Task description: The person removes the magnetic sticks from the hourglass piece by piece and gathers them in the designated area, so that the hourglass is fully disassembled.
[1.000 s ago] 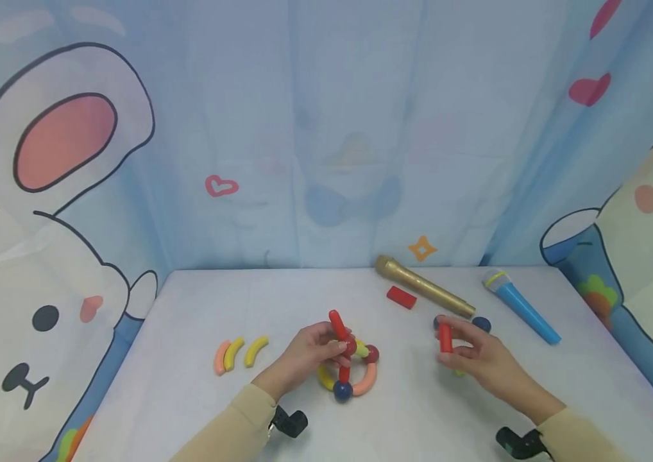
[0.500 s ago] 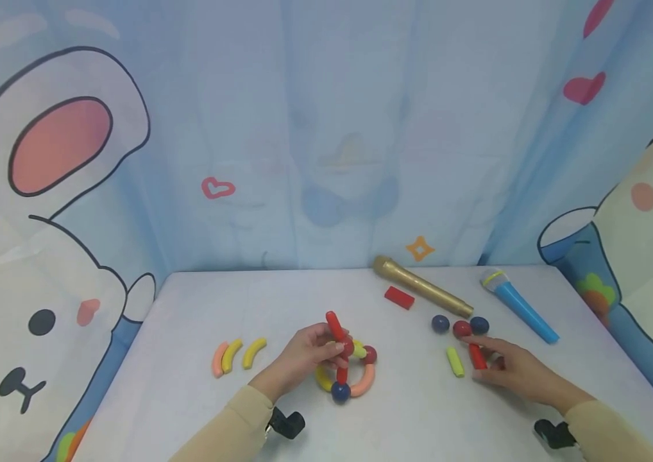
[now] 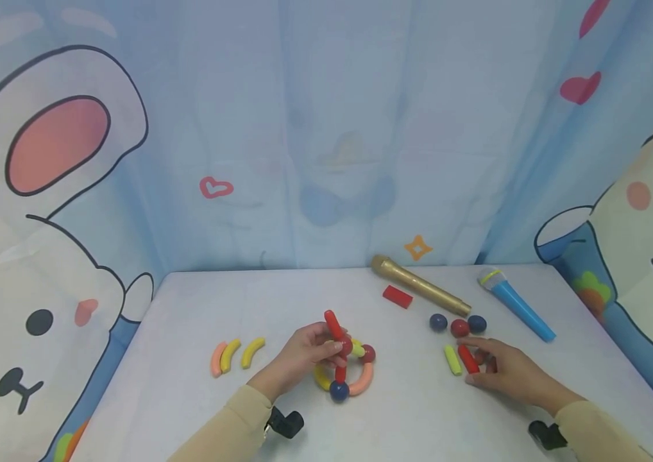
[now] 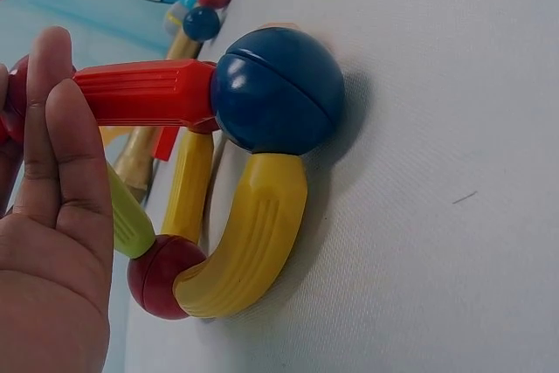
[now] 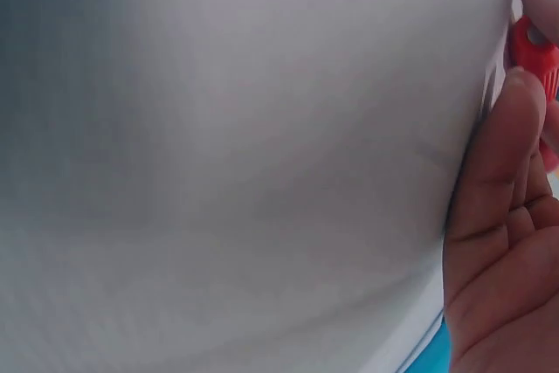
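My left hand (image 3: 303,356) pinches a construction of magnetic sticks and balls at its upper red ball (image 3: 344,346). A straight red stick (image 3: 334,325) points up from that ball. Another red stick (image 4: 148,93) runs from the held part to a blue ball (image 4: 279,89), where a curved yellow stick (image 4: 253,233) also joins. A curved pink stick (image 3: 363,380) forms the base's right side. On the table at right, my right hand (image 3: 505,369) has fingertips and thumb around a loose red stick (image 3: 467,359), right beside a lime stick (image 3: 452,360).
Behind the right hand sit a red ball (image 3: 460,328) and blue balls (image 3: 438,322). Farther back lie a gold microphone (image 3: 419,284), a red block (image 3: 398,296) and a blue microphone (image 3: 517,305). Curved yellow (image 3: 253,353) and pink (image 3: 218,359) sticks lie at left.
My right hand has brought the red stick from in front of the balls down to the table, then left toward the lime stick. The left hand holds the construction in nearly the same place.
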### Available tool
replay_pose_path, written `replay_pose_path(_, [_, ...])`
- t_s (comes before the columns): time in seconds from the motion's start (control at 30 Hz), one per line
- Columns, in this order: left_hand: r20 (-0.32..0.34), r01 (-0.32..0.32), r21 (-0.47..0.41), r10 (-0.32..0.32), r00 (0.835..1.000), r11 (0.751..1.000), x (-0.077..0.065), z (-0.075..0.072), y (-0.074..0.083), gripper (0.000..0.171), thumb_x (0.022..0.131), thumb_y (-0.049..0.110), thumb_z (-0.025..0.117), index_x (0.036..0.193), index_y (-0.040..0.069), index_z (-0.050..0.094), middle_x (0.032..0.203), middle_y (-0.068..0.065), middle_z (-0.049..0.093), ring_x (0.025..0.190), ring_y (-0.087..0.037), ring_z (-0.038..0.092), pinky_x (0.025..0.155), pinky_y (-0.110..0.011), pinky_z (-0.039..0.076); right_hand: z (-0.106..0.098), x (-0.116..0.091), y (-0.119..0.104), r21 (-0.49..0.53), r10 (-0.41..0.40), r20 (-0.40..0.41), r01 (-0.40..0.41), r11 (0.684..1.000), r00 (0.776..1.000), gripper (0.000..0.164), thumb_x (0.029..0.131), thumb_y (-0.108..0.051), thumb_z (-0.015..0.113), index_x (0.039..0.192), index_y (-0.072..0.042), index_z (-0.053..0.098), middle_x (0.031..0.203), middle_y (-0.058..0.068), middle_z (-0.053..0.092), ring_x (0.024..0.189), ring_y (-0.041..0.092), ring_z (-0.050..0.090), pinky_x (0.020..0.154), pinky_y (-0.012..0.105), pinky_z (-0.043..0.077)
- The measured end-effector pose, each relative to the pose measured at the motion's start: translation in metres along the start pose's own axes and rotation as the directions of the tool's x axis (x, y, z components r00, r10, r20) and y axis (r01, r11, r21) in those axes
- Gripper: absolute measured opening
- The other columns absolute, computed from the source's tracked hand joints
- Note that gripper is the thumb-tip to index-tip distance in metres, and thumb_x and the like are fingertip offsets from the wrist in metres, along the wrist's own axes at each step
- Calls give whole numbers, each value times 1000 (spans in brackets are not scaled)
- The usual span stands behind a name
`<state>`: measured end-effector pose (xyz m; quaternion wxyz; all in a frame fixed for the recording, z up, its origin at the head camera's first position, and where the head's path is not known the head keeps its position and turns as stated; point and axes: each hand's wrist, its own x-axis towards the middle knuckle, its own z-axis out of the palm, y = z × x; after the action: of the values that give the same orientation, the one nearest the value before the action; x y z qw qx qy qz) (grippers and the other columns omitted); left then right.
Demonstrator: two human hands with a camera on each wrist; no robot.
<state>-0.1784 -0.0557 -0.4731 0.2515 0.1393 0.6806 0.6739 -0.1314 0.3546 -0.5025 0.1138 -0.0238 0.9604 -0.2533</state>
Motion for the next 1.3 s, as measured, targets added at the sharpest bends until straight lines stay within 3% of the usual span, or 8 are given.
replay_pose_path(0.3, [12,0,9,0,1000,1000,-1,-1,-1,33,94,13,70,126,11,64,117,-5,68,89,-27,71,88,-36,55,-4,-9,-3,56,5,-4,-5,998,1000,86,73,-27,89,145,-5,47,100,4,57,78,18,54,64,29,49])
replay_pose_path(0.43, [8,3,18,-4,1000,1000,-1,-1,-3,36,93,14,72,127,10,63,118,-4,68,90,-26,71,89,-35,55,-8,-12,-13,64,-29,-38,31,997,999,80,75,-22,88,142,-5,48,104,4,59,81,16,56,65,27,52])
replay_pose_path(0.57, [-8,13,31,-13,1000,999,-1,-1,-2,40,92,16,73,129,9,62,119,-3,68,92,-25,71,91,-36,54,-14,-6,-50,170,-143,-79,154,973,987,63,84,-15,81,139,-6,52,110,8,61,83,18,59,64,27,55])
replay_pose_path(0.7, [-6,23,30,-23,1000,999,-2,-1,-2,42,92,18,73,131,9,61,120,-3,67,92,-25,71,92,-37,53,-12,14,-109,323,-262,-79,273,906,962,51,90,-17,75,137,-12,56,115,10,62,85,23,64,68,29,57])
replay_pose_path(0.87, [30,11,75,-14,999,997,-3,1,-1,39,94,21,71,131,12,61,122,-2,66,89,-25,71,91,-38,53,7,38,-173,498,-339,-29,307,811,940,49,92,-25,74,138,-21,57,121,11,62,94,32,68,76,36,59])
replay_pose_path(0.93, [42,3,103,-7,999,995,-3,1,-1,39,94,22,71,131,13,61,119,-2,67,89,-24,70,90,-38,54,15,44,-190,534,-353,-7,302,790,936,47,93,-25,73,137,-22,57,123,10,62,91,30,69,74,43,59])
replay_pose_path(1.13, [69,-5,166,-7,998,986,-1,-1,-4,38,94,23,71,130,16,63,109,-3,70,90,-21,69,88,-37,54,30,50,-213,523,-356,29,289,802,934,40,92,-23,74,130,-27,62,116,0,61,77,25,65,58,53,57])
replay_pose_path(1.3, [82,0,204,-18,996,979,1,-3,-9,34,93,25,73,125,17,67,108,0,71,91,-19,70,90,-37,53,33,51,-217,490,-355,38,292,821,934,34,90,-22,76,123,-20,65,106,2,61,74,26,63,60,51,58])
